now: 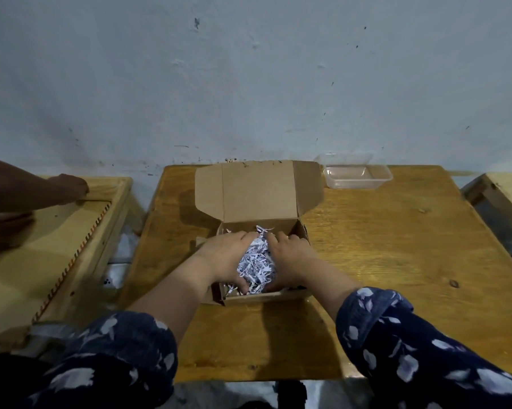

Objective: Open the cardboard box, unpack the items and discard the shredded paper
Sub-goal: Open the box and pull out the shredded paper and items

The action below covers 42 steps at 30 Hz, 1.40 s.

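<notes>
Wooden table (396,261); shredded paper (256,262) in cardboard box (257,190), between both hands' gripping fingers (249,236).

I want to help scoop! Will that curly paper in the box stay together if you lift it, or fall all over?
The shredded paper is loose thin strips, so it is probably very light and floppy. Bits will likely drop unless squeezed, which may be why the left hand and right hand cup it from both sides inside the cardboard box.

Matt cardboard box (257,187); shredded paper (256,261); glossy wood table (381,246); clear plastic tray (356,175).
</notes>
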{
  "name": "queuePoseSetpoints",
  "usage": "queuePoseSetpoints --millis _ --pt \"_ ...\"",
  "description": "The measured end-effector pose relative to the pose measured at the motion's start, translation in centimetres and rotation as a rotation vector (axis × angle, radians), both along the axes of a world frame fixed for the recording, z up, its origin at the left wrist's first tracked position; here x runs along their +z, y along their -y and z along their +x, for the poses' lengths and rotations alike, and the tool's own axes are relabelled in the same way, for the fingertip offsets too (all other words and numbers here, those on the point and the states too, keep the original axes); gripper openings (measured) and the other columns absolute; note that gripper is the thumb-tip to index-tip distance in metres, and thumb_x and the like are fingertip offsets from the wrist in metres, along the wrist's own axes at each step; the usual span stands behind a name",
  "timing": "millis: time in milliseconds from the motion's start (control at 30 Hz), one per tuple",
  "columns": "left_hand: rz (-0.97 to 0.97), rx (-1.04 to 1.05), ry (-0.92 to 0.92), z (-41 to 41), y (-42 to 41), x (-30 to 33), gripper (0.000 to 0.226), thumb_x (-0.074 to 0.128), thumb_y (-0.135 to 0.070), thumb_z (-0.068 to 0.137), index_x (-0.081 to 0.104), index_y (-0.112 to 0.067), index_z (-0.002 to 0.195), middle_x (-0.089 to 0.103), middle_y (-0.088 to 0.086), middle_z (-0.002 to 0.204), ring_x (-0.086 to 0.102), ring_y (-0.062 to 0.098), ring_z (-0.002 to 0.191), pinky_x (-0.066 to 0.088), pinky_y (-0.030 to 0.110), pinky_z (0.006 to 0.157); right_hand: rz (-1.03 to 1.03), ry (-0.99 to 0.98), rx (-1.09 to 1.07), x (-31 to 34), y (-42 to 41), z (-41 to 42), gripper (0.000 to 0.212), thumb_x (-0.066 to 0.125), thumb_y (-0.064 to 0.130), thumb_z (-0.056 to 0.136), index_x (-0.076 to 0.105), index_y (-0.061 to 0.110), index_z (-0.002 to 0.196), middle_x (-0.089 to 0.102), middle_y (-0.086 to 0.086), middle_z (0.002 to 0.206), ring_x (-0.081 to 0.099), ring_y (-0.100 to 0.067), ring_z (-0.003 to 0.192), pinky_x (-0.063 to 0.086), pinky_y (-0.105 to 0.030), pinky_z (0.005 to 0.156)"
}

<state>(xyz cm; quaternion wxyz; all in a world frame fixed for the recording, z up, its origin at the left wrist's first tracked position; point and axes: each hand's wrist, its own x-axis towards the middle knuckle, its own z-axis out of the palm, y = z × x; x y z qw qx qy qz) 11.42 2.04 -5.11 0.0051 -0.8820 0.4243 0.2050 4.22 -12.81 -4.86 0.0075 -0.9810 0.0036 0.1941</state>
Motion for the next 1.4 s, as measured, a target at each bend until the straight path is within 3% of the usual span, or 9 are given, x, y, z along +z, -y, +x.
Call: queuePoseSetpoints --millis 133,300,567,733,967,1167,1300,1400 --pt "0.007 0.002 0.004 0.1 0.0 -0.1 0.119 0.091 -0.040 0.053 0.021 -0.021 0.147 0.040 -0.002 0.147 0.040 0.022 0.133 0.038 0.038 0.106 0.042 0.018 -0.026 0.1 0.0 -0.1 0.108 0.078 0.056 0.063 0.021 0.015 0.145 0.042 -0.011 0.141 0.042 -0.034 0.125 0.040 -0.045 0.103" --pt "-0.104 0.040 0.055 0.2 -0.4 -0.5 0.095 0.088 -0.036 0.060 0.035 -0.029 0.139 0.055 -0.006 0.132 0.054 0.019 0.119 0.047 0.036 0.090 0.085 0.081 -0.044 0.0 0.0 -0.5 0.096 0.078 0.049 0.066 0.028 0.017 0.142 0.048 -0.010 0.135 0.046 -0.032 0.120 0.038 -0.042 0.102" --pt "-0.214 0.151 -0.015 -0.5 -1.1 -0.7 0.084 0.080 -0.012 0.071 0.035 -0.030 0.140 0.052 -0.003 0.135 0.053 0.022 0.119 0.048 0.038 0.093 0.105 0.096 -0.074 0.2 -0.8 -0.7 0.088 0.078 0.045 0.066 0.031 0.016 0.135 0.051 -0.009 0.129 0.048 -0.031 0.117 0.037 -0.042 0.101" --pt "-0.354 0.194 -0.047 -0.7 -1.5 0.0 0.078 0.078 -0.023 0.074 0.034 -0.038 0.138 0.052 -0.008 0.135 0.052 0.017 0.121 0.048 0.042 0.095 0.080 0.167 -0.033 1.7 -0.7 -0.6 0.091 0.075 0.047 0.065 0.028 0.017 0.138 0.049 -0.008 0.132 0.046 -0.030 0.119 0.035 -0.045 0.105" --pt "-0.453 0.186 -0.015 0.2 -1.0 4.1 0.091 0.080 -0.013 0.073 0.028 -0.037 0.145 0.048 -0.009 0.140 0.053 0.015 0.118 0.051 0.035 0.091 0.044 0.282 -0.034 5.6 0.2 -0.5 0.109 0.074 0.057 0.064 0.016 0.017 0.147 0.049 -0.007 0.133 0.047 -0.028 0.121 0.036 -0.047 0.107" --pt "-0.436 0.070 0.077 0.0 2.5 7.8 0.092 0.070 0.000 0.075 0.023 -0.032 0.148 0.038 -0.004 0.149 0.047 0.020 0.126 0.049 0.038 0.095 -0.014 0.364 -0.108 9.4 3.0 -2.4 0.109 0.076 0.056 0.063 0.018 0.016 0.146 0.045 -0.007 0.140 0.043 -0.029 0.128 0.031 -0.049 0.110" --pt "-0.451 0.017 0.118 -0.2 6.0 8.9 0.091 0.073 -0.006 0.073 0.027 -0.028 0.148 0.040 0.000 0.149 0.042 0.022 0.132 0.043 0.040 0.103 -0.002 0.399 -0.142 11.1 5.9 -4.0 0.108 0.075 0.052 0.066 0.016 0.014 0.148 0.040 -0.008 0.145 0.040 -0.031 0.131 0.031 -0.047 0.108" --pt "-0.479 -0.008 0.098 -1.3 9.2 8.6 0.089 0.074 -0.007 0.071 0.030 -0.026 0.146 0.042 0.001 0.146 0.042 0.022 0.132 0.041 0.040 0.104 -0.012 0.397 -0.159 11.2 8.9 -5.4 0.103 0.074 0.054 0.066 0.020 0.015 0.145 0.046 -0.008 0.139 0.044 -0.030 0.126 0.033 -0.046 0.105"
